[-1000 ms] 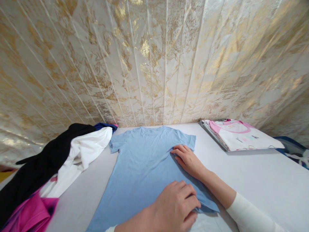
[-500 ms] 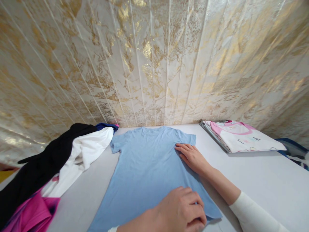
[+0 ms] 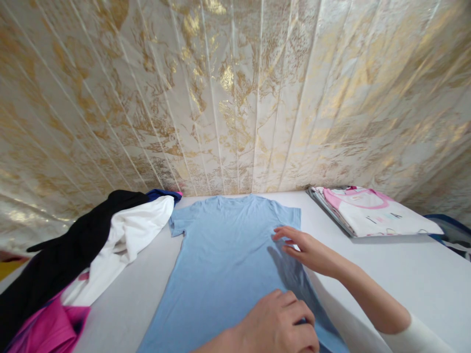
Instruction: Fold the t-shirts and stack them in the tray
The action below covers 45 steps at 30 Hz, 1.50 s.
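Observation:
A light blue T-shirt lies spread out with its neckline toward the wall. My left hand is at its lower right side, fingers curled and closed on the fabric near the hem; the fingertips are hidden beneath the hand. Above the shirt's right side, just below the sleeve, hovers my right hand. Its fingers are slightly bent and apart, holding nothing, and a shadow falls on the cloth under it.
Loose clothes are heaped at left: a black garment, a white one and a pink one. A stack of folded shirts sits at right on the white table. A gold-patterned curtain hangs behind.
My right hand has lifted off the shirt and shifted slightly right and nearer. My left hand stays by the lower right side, fingers still curled. The view has tilted slightly.

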Each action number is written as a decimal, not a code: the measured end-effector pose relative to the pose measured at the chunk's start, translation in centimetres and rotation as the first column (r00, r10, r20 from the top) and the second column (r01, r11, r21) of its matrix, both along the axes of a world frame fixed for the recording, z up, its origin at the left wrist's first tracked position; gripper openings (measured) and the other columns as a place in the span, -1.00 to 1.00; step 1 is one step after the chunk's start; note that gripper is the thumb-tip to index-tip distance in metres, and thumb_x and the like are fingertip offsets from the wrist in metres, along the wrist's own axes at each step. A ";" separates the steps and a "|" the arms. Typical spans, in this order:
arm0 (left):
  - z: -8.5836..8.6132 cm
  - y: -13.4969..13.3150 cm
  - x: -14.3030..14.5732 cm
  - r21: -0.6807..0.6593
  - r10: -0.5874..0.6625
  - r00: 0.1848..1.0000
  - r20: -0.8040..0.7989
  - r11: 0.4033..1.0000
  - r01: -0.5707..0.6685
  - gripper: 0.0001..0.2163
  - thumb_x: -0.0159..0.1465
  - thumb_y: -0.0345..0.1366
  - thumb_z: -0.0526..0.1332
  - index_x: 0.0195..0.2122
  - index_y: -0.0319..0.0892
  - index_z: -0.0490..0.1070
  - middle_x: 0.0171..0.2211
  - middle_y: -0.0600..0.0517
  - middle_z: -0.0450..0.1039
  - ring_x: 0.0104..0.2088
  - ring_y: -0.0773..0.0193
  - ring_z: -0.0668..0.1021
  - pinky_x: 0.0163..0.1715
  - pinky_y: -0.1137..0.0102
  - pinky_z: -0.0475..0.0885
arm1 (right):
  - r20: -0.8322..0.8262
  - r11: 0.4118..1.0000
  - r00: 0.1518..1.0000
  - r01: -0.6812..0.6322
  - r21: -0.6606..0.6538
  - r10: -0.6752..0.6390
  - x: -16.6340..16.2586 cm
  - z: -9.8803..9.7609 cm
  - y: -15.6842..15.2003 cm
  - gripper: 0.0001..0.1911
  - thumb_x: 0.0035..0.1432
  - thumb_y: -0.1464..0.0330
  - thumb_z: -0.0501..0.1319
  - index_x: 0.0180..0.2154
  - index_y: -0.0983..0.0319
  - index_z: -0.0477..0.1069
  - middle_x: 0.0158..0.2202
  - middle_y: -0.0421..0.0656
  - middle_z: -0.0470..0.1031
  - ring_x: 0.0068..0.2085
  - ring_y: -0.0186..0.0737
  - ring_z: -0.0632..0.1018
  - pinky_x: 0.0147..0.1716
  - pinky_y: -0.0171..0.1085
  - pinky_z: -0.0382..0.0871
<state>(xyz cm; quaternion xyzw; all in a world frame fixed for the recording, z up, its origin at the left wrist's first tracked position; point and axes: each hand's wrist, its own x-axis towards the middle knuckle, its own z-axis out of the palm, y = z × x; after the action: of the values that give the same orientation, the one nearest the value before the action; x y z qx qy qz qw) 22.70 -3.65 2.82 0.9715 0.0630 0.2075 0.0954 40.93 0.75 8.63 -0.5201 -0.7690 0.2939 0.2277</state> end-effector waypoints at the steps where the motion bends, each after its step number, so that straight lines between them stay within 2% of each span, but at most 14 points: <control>1: 0.0 0.0 0.0 0.000 0.000 1.000 0.002 1.000 0.000 -0.89 0.31 -0.22 0.24 -0.35 -0.07 0.47 -0.19 0.15 0.47 -0.27 0.32 0.42 -0.34 0.40 0.22 | -0.036 0.990 0.998 -0.061 -0.128 0.057 -0.2 0.2 -0.3 -0.74 0.16 0.34 0.09 -0.11 0.21 0.42 -0.08 -0.03 0.50 -0.07 -0.11 0.51 -0.13 -0.16 0.42; 4: -0.1 -0.1 0.0 -0.002 -0.005 1.000 -0.007 1.000 0.005 -0.90 0.30 -0.23 0.25 -0.36 -0.07 0.47 -0.21 0.14 0.47 -0.27 0.32 0.43 -0.30 0.40 0.22 | -0.147 0.865 0.977 -0.207 -0.457 0.155 -0.6 0.4 -0.8 -0.75 0.18 0.28 0.09 -0.21 0.23 0.47 -0.35 -0.12 0.55 -0.34 -0.20 0.56 -0.34 -0.25 0.45; 9: -0.7 0.0 0.1 -0.028 0.008 1.000 -0.015 1.000 -0.008 -0.90 0.28 -0.21 0.28 -0.36 -0.07 0.48 -0.24 0.14 0.44 -0.30 0.34 0.42 -0.39 0.41 0.20 | -0.077 0.984 0.989 0.115 -0.136 -0.126 0.5 0.3 0.1 -0.67 0.13 0.27 0.14 -0.08 0.19 0.45 -0.08 -0.05 0.54 -0.09 -0.07 0.55 -0.09 -0.11 0.41; 11: -1.0 0.1 0.2 -0.017 0.012 1.000 -0.011 1.000 -0.012 -0.88 0.29 -0.18 0.28 -0.37 -0.06 0.48 -0.25 0.14 0.44 -0.32 0.34 0.42 -0.40 0.41 0.19 | -0.101 0.979 0.993 0.037 -0.199 -0.058 0.4 0.6 -0.1 -0.64 0.14 0.22 0.16 -0.03 0.16 0.44 -0.02 -0.06 0.53 -0.01 -0.04 0.52 -0.05 -0.11 0.40; 15: -1.6 0.3 0.4 0.024 -0.008 1.000 -0.029 1.000 0.008 -0.85 0.33 -0.17 0.23 -0.35 -0.06 0.49 -0.27 0.14 0.44 -0.32 0.34 0.41 -0.36 0.40 0.18 | -0.327 0.850 0.940 -0.248 -0.464 0.095 -0.7 0.4 -0.7 -0.55 0.17 0.07 0.16 -0.01 0.19 0.45 -0.05 -0.05 0.54 -0.04 -0.04 0.55 -0.10 -0.12 0.45; 19: -1.9 0.5 0.5 0.001 0.033 0.999 -0.028 0.999 -0.033 -0.85 0.32 -0.15 0.24 -0.35 -0.06 0.49 -0.25 0.14 0.45 -0.29 0.33 0.41 -0.40 0.41 0.17 | -0.337 0.963 0.941 -0.054 -0.264 -0.040 -0.6 0.1 -0.2 -0.48 0.10 0.06 0.25 0.04 0.17 0.41 0.17 -0.01 0.37 0.19 0.01 0.37 0.15 0.00 0.24; 21: -1.9 0.5 0.5 0.019 0.027 0.999 -0.030 0.999 -0.026 -0.84 0.32 -0.13 0.23 -0.35 -0.06 0.50 -0.26 0.16 0.46 -0.28 0.34 0.42 -0.35 0.41 0.19 | -0.404 0.910 0.913 -0.209 -0.358 0.051 -0.4 0.3 -0.2 -0.53 0.14 0.09 0.25 0.02 0.17 0.42 0.11 -0.02 0.44 0.14 -0.03 0.42 0.12 -0.03 0.27; 24: -1.5 0.5 0.5 0.047 0.000 0.998 -0.055 0.999 0.002 -0.83 0.33 -0.14 0.22 -0.34 -0.06 0.50 -0.25 0.17 0.47 -0.27 0.34 0.42 -0.26 0.40 0.23 | -0.472 0.723 0.875 -0.398 -0.564 0.113 -0.2 0.3 -0.3 -0.57 0.14 0.07 0.24 -0.11 0.25 0.50 -0.13 -0.03 0.58 -0.11 -0.08 0.59 -0.15 -0.13 0.47; 29: -1.3 0.5 0.4 -0.022 0.022 0.998 -0.063 0.999 -0.024 -0.84 0.32 -0.13 0.23 -0.32 -0.05 0.51 -0.23 0.17 0.49 -0.25 0.35 0.44 -0.35 0.43 0.22 | -0.468 0.912 0.870 -0.055 -0.406 -0.156 1.0 0.4 0.0 -0.53 0.08 0.07 0.29 -0.02 0.15 0.45 0.01 -0.03 0.51 0.05 -0.06 0.50 -0.08 -0.15 0.42; 33: -1.5 0.6 0.4 -0.060 0.011 0.999 -0.048 0.998 -0.014 -0.86 0.32 -0.14 0.23 -0.31 -0.04 0.51 -0.25 0.18 0.49 -0.23 0.35 0.45 -0.27 0.44 0.25 | -0.451 0.700 0.893 -0.334 -0.631 0.020 2.0 0.4 -0.1 -0.54 0.11 0.09 0.28 -0.02 0.20 0.45 -0.07 0.00 0.56 -0.14 -0.09 0.59 -0.28 -0.21 0.47; 34: -1.4 0.6 0.4 -0.075 0.014 0.999 -0.047 0.997 -0.018 -0.86 0.33 -0.16 0.23 -0.32 -0.04 0.51 -0.25 0.17 0.50 -0.22 0.34 0.46 -0.26 0.44 0.25 | -0.437 0.701 0.899 -0.317 -0.639 0.008 2.2 0.3 -0.1 -0.52 0.11 0.08 0.27 -0.02 0.21 0.44 -0.09 0.01 0.57 -0.17 -0.11 0.60 -0.30 -0.22 0.46; 38: -0.7 0.4 0.0 -0.155 0.008 0.999 -0.047 0.988 -0.015 -0.90 0.35 -0.21 0.20 -0.19 -0.05 0.48 -0.16 0.15 0.51 -0.17 0.32 0.48 -0.20 0.43 0.29 | -0.417 0.858 0.891 -0.069 -0.510 -0.177 2.3 0.7 0.1 -0.42 0.08 0.05 0.30 0.08 0.14 0.35 0.06 0.02 0.48 -0.01 -0.10 0.54 -0.12 -0.17 0.43; 42: 0.9 0.2 -1.0 -0.340 0.049 0.999 -0.016 0.939 -0.051 -0.77 0.33 -0.39 0.19 0.01 -0.14 0.34 -0.09 0.11 0.51 -0.07 0.33 0.48 -0.05 0.44 0.29 | -0.439 0.725 0.898 -0.326 -0.607 0.036 1.7 1.5 -0.4 -0.47 0.11 0.06 0.28 0.06 0.15 0.38 0.09 0.01 0.45 0.00 -0.04 0.54 -0.16 -0.15 0.45; 45: 1.7 0.3 -1.8 -0.407 0.053 0.999 0.000 0.912 -0.049 -0.73 0.27 -0.56 0.12 -0.07 -0.12 0.37 -0.05 0.12 0.49 0.00 0.36 0.46 0.01 0.43 0.25 | -0.432 0.782 0.901 -0.254 -0.569 -0.022 1.7 1.3 -0.5 -0.47 0.10 0.06 0.28 0.05 0.15 0.38 0.12 0.00 0.43 -0.06 -0.10 0.57 -0.16 -0.17 0.45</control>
<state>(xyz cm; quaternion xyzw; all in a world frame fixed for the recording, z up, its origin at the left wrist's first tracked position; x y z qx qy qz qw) 20.85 -3.32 4.52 0.9273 0.1295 0.1976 0.2902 42.61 0.24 9.90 -0.4411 -0.5964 0.6443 0.1861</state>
